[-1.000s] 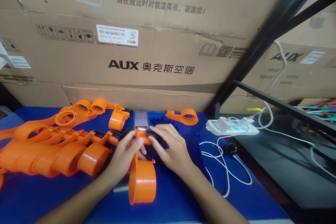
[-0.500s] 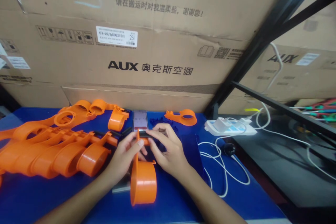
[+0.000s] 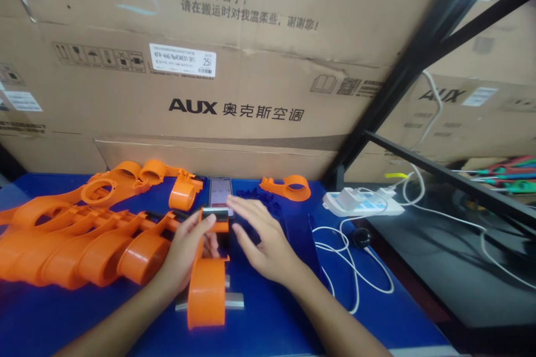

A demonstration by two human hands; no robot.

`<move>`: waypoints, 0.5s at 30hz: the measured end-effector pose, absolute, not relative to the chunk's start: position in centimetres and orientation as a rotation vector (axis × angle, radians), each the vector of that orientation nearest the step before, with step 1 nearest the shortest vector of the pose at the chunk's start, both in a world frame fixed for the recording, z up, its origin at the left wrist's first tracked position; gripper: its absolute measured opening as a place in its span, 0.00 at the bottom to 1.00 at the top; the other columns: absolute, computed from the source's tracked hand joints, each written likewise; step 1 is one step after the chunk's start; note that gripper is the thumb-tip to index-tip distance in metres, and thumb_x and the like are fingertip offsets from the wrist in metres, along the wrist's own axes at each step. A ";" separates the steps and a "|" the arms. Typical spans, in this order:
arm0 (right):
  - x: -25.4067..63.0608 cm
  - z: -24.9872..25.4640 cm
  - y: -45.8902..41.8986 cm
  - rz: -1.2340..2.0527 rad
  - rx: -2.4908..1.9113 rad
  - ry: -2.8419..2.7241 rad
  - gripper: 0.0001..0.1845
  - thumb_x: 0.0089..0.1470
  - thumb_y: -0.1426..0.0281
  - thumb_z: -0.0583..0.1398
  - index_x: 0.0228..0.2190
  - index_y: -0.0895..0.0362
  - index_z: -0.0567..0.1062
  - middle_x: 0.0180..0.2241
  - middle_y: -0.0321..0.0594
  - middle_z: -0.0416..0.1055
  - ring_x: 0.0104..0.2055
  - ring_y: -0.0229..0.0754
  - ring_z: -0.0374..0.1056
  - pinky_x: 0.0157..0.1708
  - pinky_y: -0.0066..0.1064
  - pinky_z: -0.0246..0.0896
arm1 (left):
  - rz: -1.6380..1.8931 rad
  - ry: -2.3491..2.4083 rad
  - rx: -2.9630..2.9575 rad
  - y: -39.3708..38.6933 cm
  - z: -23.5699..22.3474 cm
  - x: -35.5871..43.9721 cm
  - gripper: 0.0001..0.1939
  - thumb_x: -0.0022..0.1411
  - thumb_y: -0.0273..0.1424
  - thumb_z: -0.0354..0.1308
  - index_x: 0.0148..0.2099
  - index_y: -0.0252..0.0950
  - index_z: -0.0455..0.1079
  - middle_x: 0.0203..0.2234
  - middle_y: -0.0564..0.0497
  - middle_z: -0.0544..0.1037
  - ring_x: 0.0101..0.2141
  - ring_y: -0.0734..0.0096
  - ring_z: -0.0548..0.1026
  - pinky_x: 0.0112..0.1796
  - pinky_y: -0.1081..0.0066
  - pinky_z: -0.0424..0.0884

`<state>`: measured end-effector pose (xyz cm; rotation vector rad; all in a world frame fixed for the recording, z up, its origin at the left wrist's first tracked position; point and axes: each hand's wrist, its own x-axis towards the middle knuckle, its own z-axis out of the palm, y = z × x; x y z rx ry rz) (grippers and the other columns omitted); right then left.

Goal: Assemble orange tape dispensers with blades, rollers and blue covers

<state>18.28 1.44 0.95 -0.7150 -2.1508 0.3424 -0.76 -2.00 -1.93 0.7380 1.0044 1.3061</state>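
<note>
My left hand [image 3: 187, 251] is closed around the arm of an orange tape dispenser [image 3: 207, 293], its thumb pressed on the upper part. The dispenser's round ring hangs toward me, and a black piece with a silvery edge [image 3: 215, 213] sits across its far end. Just right of that end, my right hand [image 3: 263, 242] has its fingers apart and holds nothing. Grey metal strips [image 3: 234, 301] lie on the blue table behind the ring, partly hidden by it. Several more orange tape dispensers [image 3: 144, 256] are lined up to the left of my left hand.
A phone [image 3: 220, 192] showing a timer lies beyond my hands, beside small dark blue parts [image 3: 255, 195]. One orange dispenser [image 3: 293, 188] rests at the back. White cables [image 3: 355, 279] and a power strip [image 3: 364, 205] occupy the right. A large cardboard box [image 3: 234, 89] stands behind the table.
My right hand has let go of the dispenser's black-topped end and opened to its right. My left hand has carried the dispenser a little leftward, uncovering more of a metal strip.
</note>
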 end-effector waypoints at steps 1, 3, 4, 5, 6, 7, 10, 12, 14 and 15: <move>18.6 0.9 1.7 0.281 -0.803 -2.129 0.24 0.67 0.71 0.56 0.62 0.48 0.69 0.61 0.44 0.71 0.62 0.51 0.66 0.61 0.51 0.61 | 1.315 1.004 0.697 -2.0 -1.8 -0.9 0.20 0.57 0.46 0.69 0.40 0.37 0.69 0.19 0.56 0.74 0.17 0.74 0.71 0.21 0.75 0.70; 19.3 0.7 2.5 0.123 -1.024 -2.104 0.23 0.67 0.69 0.56 0.61 0.52 0.70 0.60 0.48 0.72 0.61 0.54 0.66 0.60 0.53 0.60 | 1.314 1.009 0.640 -2.0 -1.6 -1.0 0.20 0.56 0.45 0.70 0.36 0.37 0.68 0.20 0.55 0.74 0.17 0.74 0.71 0.21 0.75 0.71; 19.6 0.5 2.8 0.039 -1.136 -2.115 0.23 0.66 0.67 0.56 0.60 0.54 0.71 0.60 0.51 0.71 0.61 0.57 0.65 0.59 0.54 0.60 | 1.305 1.015 0.621 -1.9 -1.5 -1.1 0.20 0.56 0.45 0.70 0.35 0.37 0.68 0.19 0.55 0.75 0.17 0.75 0.70 0.21 0.75 0.70; 19.8 0.2 3.2 -0.041 -1.235 -2.140 0.22 0.65 0.66 0.57 0.59 0.56 0.73 0.60 0.54 0.70 0.61 0.59 0.64 0.58 0.54 0.59 | 1.297 1.022 0.605 -1.9 -1.5 -1.1 0.20 0.56 0.45 0.70 0.34 0.37 0.68 0.19 0.55 0.75 0.16 0.75 0.70 0.21 0.75 0.70; 20.0 0.0 3.4 -0.115 -1.316 -2.170 0.22 0.64 0.64 0.58 0.57 0.58 0.74 0.61 0.56 0.69 0.62 0.61 0.62 0.57 0.55 0.59 | 1.290 1.026 0.591 -1.8 -1.6 -1.1 0.20 0.55 0.45 0.70 0.34 0.37 0.68 0.19 0.55 0.75 0.16 0.74 0.70 0.20 0.75 0.70; 20.1 -0.3 3.6 -0.181 -1.379 -2.193 0.21 0.64 0.63 0.58 0.54 0.58 0.76 0.61 0.57 0.68 0.62 0.63 0.61 0.56 0.55 0.59 | 1.286 1.028 0.579 -1.8 -1.7 -1.1 0.19 0.55 0.44 0.70 0.34 0.37 0.68 0.19 0.55 0.75 0.16 0.74 0.70 0.20 0.75 0.69; 20.1 -0.9 3.9 -0.330 -1.510 -2.220 0.19 0.63 0.58 0.59 0.46 0.57 0.80 0.57 0.58 0.70 0.59 0.65 0.60 0.52 0.54 0.59 | 1.272 1.028 0.586 -1.6 -1.8 -1.1 0.20 0.54 0.45 0.70 0.33 0.37 0.68 0.19 0.54 0.75 0.17 0.74 0.71 0.21 0.75 0.70; 20.1 -1.1 3.9 -0.394 -1.596 -2.222 0.19 0.62 0.56 0.59 0.42 0.57 0.82 0.52 0.59 0.73 0.56 0.65 0.61 0.50 0.55 0.57 | 1.271 1.028 0.611 -1.5 -1.9 -1.2 0.20 0.55 0.46 0.70 0.33 0.37 0.68 0.19 0.54 0.75 0.17 0.74 0.71 0.21 0.74 0.70; 20.1 -1.2 3.9 -0.410 -1.660 -2.250 0.20 0.63 0.55 0.59 0.40 0.58 0.82 0.48 0.60 0.75 0.53 0.65 0.62 0.49 0.55 0.56 | 1.269 1.031 0.641 -1.4 -1.9 -1.2 0.20 0.55 0.46 0.70 0.34 0.36 0.68 0.19 0.54 0.75 0.17 0.73 0.71 0.21 0.74 0.70; 20.1 -1.2 3.8 -0.399 -1.677 -2.271 0.21 0.63 0.55 0.58 0.41 0.58 0.82 0.46 0.60 0.75 0.52 0.65 0.62 0.48 0.55 0.55 | 1.267 1.033 0.654 -1.4 -2.0 -1.2 0.20 0.55 0.46 0.70 0.35 0.36 0.68 0.19 0.54 0.75 0.17 0.73 0.71 0.21 0.74 0.70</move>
